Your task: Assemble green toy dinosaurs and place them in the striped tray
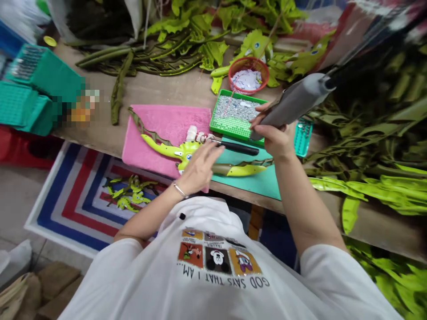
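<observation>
My left hand [200, 166] hangs open, fingers spread, just over a lime-green leaf-shaped piece [167, 149] lying on a pink towel [167, 124]. Near its fingertips lies a black-handled tool [238, 148] with a metal tip. My right hand [270, 131] is shut around a grey cylindrical tool [293, 100], whose tip points down by a green tray of silvery beads [233, 116]. A long yellow-green piece [243, 170] rests on a teal mat [248, 178]. I cannot tell what the tool is.
A red mesh basket [248, 74] sits among green leaf pieces on the wooden table's far side. Leaf bundles fill the right. Teal crates stand at the left, and a striped mat lies on the floor below the table edge.
</observation>
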A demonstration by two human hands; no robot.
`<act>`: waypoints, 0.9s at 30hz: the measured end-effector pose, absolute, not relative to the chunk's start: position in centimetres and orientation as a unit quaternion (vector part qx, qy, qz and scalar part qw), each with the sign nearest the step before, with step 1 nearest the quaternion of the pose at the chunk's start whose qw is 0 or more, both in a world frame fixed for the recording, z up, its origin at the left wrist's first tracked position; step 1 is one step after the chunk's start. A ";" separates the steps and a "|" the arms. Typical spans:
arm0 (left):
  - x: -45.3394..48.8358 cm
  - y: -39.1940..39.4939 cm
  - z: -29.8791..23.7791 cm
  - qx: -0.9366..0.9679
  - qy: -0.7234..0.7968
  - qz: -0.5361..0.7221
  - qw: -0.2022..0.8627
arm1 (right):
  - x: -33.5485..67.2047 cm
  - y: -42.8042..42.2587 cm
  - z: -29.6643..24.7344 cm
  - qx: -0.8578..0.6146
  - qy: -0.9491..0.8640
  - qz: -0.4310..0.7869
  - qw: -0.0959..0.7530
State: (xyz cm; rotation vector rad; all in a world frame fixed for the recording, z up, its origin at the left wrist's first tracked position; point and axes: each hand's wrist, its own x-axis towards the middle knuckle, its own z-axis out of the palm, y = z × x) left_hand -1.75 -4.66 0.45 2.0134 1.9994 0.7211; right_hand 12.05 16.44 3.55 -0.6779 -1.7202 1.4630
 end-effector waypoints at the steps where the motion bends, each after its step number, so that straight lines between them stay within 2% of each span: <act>1: -3.5 -5.4 1.0 0.661 0.712 0.218 0.092 | 11.7 16.6 3.6 -0.271 -0.675 0.575 0.374; 4: -8.2 -7.1 2.2 0.618 0.778 0.071 0.087 | 11.1 16.6 3.9 -0.303 -0.688 0.566 0.339; 8: -11.5 -7.0 2.9 0.676 0.722 -0.030 0.141 | 11.1 16.2 4.7 -0.354 -0.713 0.518 0.312; 13: -12.9 -9.6 3.7 0.740 0.666 -0.039 0.080 | 11.3 15.9 5.8 -0.396 -0.747 0.442 0.300; 17: -14.1 -19.1 2.7 0.703 0.710 -0.029 -0.010 | 11.2 15.7 6.3 -0.377 -0.765 0.406 0.329; 22: -11.8 -29.3 -2.6 0.539 0.836 0.077 -0.071 | 10.2 15.0 5.5 -0.387 -0.739 0.405 0.375; 25: -8.3 -29.0 -5.1 0.465 0.880 0.070 -0.070 | 9.6 14.3 4.9 -0.379 -0.727 0.409 0.401; 27: -6.3 -27.0 -5.5 0.370 0.928 0.040 -0.010 | 9.4 13.9 4.8 -0.372 -0.737 0.406 0.392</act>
